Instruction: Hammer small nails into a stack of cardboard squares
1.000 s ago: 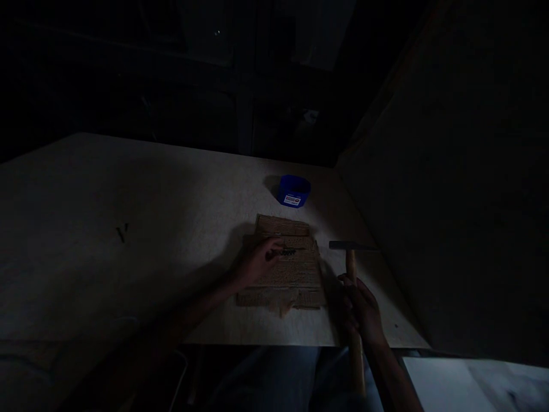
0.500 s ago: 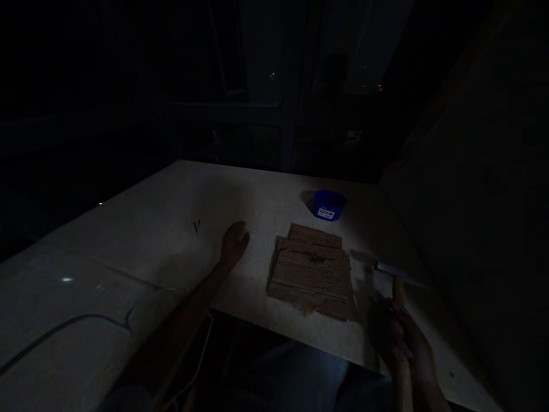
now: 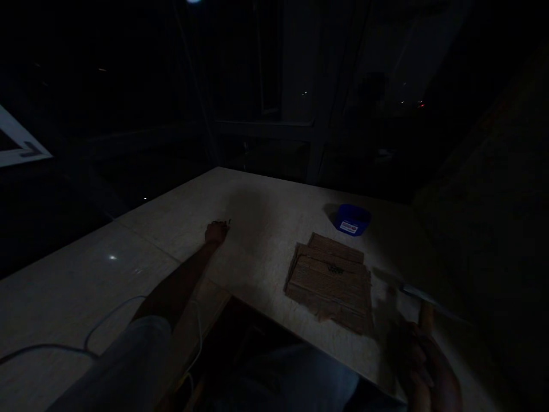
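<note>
The scene is very dark. My left hand [image 3: 215, 233] is stretched far out on the pale tabletop [image 3: 266, 229], its fingers curled over small dark nails [image 3: 223, 222] lying there. My right hand [image 3: 422, 366] at the lower right is wrapped round the wooden handle of a hammer [image 3: 424, 303], whose metal head lies just right of a stack of brown cardboard pieces [image 3: 332, 280]. A few dark nails [image 3: 335, 268] rest on top of the cardboard.
A small blue tub [image 3: 352, 219] with a label stands behind the cardboard. A thin white cable [image 3: 107, 320] runs over the table at the lower left. A large upright board [image 3: 484, 217] closes off the right side. Dark window frames fill the background.
My left hand left the nails on the cardboard and reached left across the table to the small dark nails. The view swung left. My right hand kept the hammer.
</note>
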Action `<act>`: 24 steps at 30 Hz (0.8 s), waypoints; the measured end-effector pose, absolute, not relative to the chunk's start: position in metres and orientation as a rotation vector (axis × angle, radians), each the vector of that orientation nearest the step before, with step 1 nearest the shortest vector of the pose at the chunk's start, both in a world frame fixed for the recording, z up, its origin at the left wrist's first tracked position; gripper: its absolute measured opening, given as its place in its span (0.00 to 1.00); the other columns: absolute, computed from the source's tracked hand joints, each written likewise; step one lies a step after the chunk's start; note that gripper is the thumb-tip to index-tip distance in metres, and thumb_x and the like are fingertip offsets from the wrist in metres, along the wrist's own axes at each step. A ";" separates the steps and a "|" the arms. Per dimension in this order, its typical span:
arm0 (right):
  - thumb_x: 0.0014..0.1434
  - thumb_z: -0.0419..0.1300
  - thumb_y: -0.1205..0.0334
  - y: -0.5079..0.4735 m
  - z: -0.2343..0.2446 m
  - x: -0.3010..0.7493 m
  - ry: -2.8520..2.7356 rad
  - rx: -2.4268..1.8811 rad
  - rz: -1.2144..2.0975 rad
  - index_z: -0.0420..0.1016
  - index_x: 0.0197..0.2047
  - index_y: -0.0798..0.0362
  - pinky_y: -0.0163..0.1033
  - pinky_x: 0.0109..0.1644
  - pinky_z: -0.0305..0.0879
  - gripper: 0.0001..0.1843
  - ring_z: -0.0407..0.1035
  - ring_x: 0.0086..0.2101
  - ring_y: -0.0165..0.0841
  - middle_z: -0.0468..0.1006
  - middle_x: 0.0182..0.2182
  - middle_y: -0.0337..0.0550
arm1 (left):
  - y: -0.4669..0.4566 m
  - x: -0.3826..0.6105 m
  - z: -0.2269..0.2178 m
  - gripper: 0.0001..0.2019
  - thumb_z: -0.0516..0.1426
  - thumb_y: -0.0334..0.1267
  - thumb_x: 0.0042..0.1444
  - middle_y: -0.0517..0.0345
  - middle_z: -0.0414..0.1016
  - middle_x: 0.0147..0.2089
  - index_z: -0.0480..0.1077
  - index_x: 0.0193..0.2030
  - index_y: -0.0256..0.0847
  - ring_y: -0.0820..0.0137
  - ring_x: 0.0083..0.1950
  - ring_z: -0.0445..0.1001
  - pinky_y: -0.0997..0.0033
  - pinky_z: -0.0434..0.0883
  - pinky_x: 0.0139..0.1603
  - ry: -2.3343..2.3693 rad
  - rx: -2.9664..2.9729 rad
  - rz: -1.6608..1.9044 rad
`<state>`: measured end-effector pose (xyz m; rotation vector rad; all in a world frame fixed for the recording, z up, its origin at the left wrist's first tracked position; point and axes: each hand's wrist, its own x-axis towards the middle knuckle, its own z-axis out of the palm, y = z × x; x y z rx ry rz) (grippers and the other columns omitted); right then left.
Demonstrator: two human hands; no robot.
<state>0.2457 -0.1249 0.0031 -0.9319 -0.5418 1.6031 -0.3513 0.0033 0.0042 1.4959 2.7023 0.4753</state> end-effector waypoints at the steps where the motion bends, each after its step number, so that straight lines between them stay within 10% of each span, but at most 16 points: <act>1: 0.54 0.70 0.53 -0.125 0.003 0.246 -0.525 -0.949 1.610 0.60 0.24 0.49 0.28 0.10 0.50 0.22 0.48 0.10 0.21 0.56 0.12 0.26 | 0.004 -0.352 0.003 0.14 0.55 0.41 0.62 0.41 0.79 0.50 0.79 0.46 0.38 0.57 0.52 0.75 0.63 0.71 0.52 2.701 1.490 0.480; 24: 0.55 0.70 0.56 -0.127 0.015 0.237 -0.396 -0.839 1.646 0.59 0.23 0.49 0.25 0.10 0.52 0.22 0.49 0.09 0.20 0.56 0.11 0.25 | -0.028 -0.331 -0.010 0.15 0.50 0.41 0.59 0.45 0.82 0.44 0.78 0.38 0.39 0.57 0.49 0.78 0.57 0.72 0.56 2.382 1.741 0.924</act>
